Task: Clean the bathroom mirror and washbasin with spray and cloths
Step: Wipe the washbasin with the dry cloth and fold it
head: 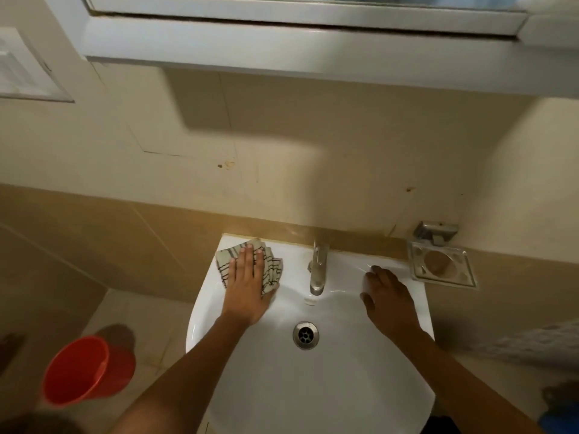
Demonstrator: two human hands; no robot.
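White ceramic washbasin (313, 380) fills the lower middle of the view, fixed against the beige tiled wall (282, 170). A checked cloth (272, 268) lies on its back left ledge, pressed flat under the left hand (246, 285), whose fingers (249, 256) are spread out straight over the fabric, not curled round it. The right hand (388, 297) rests palm down on the back right ledge with fingers loosely extended and holding nothing; it seems to steady the body. Between the two hands stands the chrome tap (318, 267), and the drain (306, 335) sits in the bowl below it.

The step in hand looks to be wiping the basin rim, left side first. The next move would call for sliding the cloth along the ledge toward the tap base, keeping the palm's pressure even, then working down into the bowl. No spray bottle is in sight.

Beside the basin's right corner a metal soap dish (440, 266) hangs on the wall. An orange bucket (84, 371) stands on the floor at the left. Only the lower frame of the mirror cabinet (297, 42) shows above.
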